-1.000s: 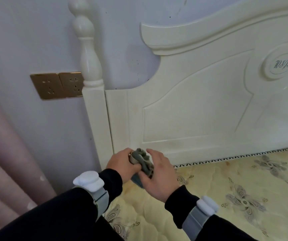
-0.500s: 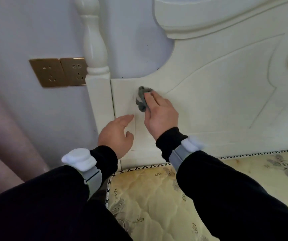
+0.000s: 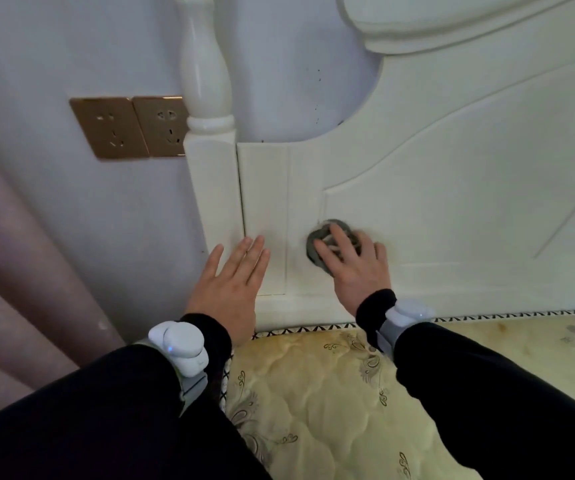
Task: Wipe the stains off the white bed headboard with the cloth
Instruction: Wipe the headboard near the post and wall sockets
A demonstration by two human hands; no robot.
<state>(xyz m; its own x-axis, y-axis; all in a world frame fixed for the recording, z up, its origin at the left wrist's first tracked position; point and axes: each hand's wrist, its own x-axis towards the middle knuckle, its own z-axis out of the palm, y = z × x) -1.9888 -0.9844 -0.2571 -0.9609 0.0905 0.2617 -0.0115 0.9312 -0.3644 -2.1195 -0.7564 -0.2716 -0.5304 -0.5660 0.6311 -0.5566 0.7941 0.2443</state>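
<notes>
Mostly out of sight
The cloth [image 3: 316,250] sits largely under the right hand [image 3: 357,270], both blurred; the headboard [image 3: 452,202] runs off top and right; the bedpost [image 3: 206,98] hides the edge of a socket [image 3: 161,126].

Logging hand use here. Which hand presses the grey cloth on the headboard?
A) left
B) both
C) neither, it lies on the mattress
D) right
D: the right hand spreads its fingers over the grey cloth on the headboard, while the left hand lies flat beside it, off the cloth.

Bedpost [image 3: 214,188] left, open headboard [image 3: 452,202] right
</notes>
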